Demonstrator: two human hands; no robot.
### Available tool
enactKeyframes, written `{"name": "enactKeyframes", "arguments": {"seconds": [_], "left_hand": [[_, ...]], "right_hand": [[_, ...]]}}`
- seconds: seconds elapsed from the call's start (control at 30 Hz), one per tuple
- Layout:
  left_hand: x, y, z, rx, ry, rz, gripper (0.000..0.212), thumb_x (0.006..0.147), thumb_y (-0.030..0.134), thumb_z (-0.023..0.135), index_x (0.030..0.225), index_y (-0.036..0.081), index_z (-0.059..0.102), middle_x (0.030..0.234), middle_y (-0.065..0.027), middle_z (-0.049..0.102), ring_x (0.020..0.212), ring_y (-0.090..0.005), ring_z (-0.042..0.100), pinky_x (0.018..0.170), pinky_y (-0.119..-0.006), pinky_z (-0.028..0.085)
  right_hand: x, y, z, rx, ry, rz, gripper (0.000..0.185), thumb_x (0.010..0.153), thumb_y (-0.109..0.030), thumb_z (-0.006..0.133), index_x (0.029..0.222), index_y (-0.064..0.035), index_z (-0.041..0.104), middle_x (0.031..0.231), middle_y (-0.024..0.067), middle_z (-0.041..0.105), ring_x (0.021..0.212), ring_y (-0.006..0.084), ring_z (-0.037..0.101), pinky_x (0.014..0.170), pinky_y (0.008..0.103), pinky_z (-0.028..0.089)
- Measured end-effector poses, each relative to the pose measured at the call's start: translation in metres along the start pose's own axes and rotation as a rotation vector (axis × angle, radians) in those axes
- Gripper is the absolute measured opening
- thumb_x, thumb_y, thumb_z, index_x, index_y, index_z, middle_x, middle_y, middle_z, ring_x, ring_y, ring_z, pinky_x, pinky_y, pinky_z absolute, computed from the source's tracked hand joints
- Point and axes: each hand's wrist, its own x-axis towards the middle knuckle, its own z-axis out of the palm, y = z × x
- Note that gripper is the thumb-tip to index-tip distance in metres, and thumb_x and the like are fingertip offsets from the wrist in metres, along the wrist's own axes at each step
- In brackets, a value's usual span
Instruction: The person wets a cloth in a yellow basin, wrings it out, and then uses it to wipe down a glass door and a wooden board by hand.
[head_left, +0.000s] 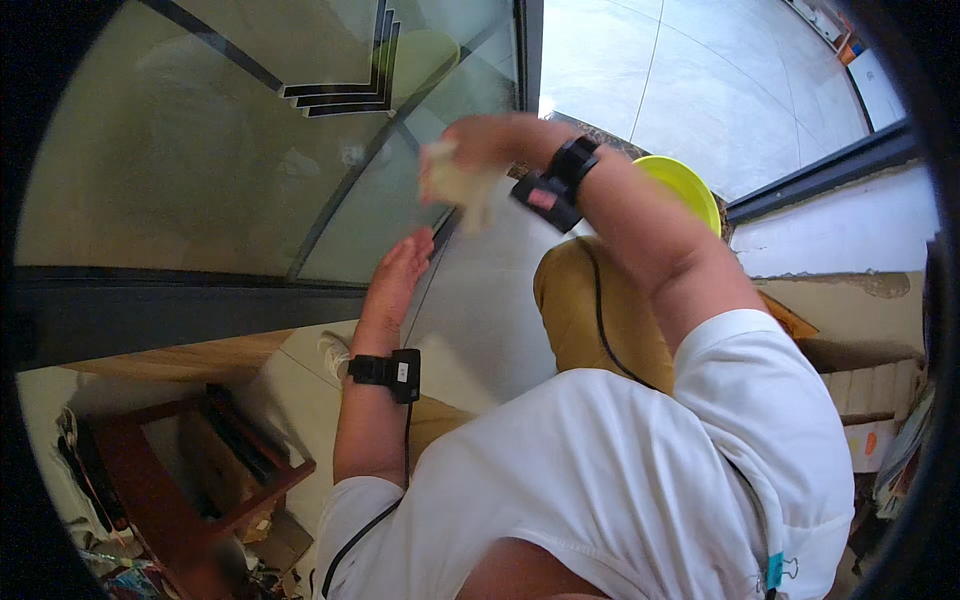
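Observation:
My right hand (484, 144), blurred by motion, grips a pale cream cloth (457, 180) that hangs down from the fingers. The cloth is in front of a dark-framed glass door (225, 165), and whether it touches the pane I cannot tell. Lower down, my left hand (403, 262) is held flat with its fingers stretched out and nothing in it. It lies close to the door's lower edge; contact there is unclear. Behind my right forearm, a yellow-green plastic basin (701, 191) shows in part at the doorway.
Beyond the doorway lies a pale tiled floor (697, 67). A dark frame rail (825, 169) runs along the right side. At lower left stands a reddish-brown wooden piece of furniture (142, 465) with clutter around it. Cables run from both wrist-worn devices.

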Motion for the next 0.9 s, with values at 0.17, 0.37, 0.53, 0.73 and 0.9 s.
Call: {"name": "enactKeyframes", "arguments": {"seconds": [0.17,0.37,0.53,0.73,0.9], "left_hand": [[0.014,-0.042,-0.027,0.009,0.143,-0.245,0.038,0.103,0.033,0.046,0.128,0.006,0.057,0.125,-0.0077,0.062,0.113,-0.0188,0.059,0.094,-0.033,0.045],[0.01,-0.026,-0.013,0.206,0.093,-0.27,0.037,0.102,0.032,0.048,0.124,0.005,0.059,0.118,-0.0055,0.064,0.107,-0.0156,0.061,0.093,-0.03,0.046],[0.011,-0.015,-0.014,0.308,0.128,-0.293,0.04,0.104,0.032,0.045,0.128,0.003,0.057,0.122,-0.0086,0.063,0.111,-0.0189,0.06,0.096,-0.032,0.046],[0.003,-0.014,-0.015,0.343,0.162,-0.341,0.04,0.103,0.034,0.047,0.128,0.004,0.057,0.124,-0.0089,0.063,0.113,-0.0188,0.06,0.097,-0.032,0.045],[0.008,-0.002,-0.011,0.391,0.153,-0.326,0.042,0.102,0.035,0.049,0.129,0.004,0.057,0.124,-0.0086,0.063,0.113,-0.0189,0.06,0.098,-0.032,0.044]], "right_hand": [[-0.006,0.1,-0.041,0.218,0.255,0.285,0.032,0.086,-0.022,0.061,0.112,-0.0018,0.063,0.1,0.0129,0.068,0.088,0.0265,0.065,0.075,0.041,0.052],[0.046,0.264,0.032,0.438,0.59,0.749,0.028,0.087,-0.022,0.059,0.106,-0.0026,0.066,0.102,0.0215,0.069,0.092,0.0398,0.068,0.074,0.0523,0.053],[0.094,0.335,0.091,-0.226,0.334,0.591,0.03,0.086,-0.024,0.058,0.108,-0.0057,0.067,0.101,0.0213,0.07,0.096,0.0385,0.067,0.079,0.0452,0.054],[0.116,0.29,0.075,0.866,0.892,0.548,0.036,0.091,-0.009,0.049,0.125,-0.0083,0.058,0.106,0.0201,0.066,0.096,0.038,0.064,0.078,0.0442,0.05],[0.144,0.285,0.104,-0.56,0.078,0.596,0.043,0.094,-0.029,0.049,0.133,-0.0104,0.055,0.124,0.0203,0.061,0.111,0.0357,0.06,0.09,0.0413,0.045]]}}
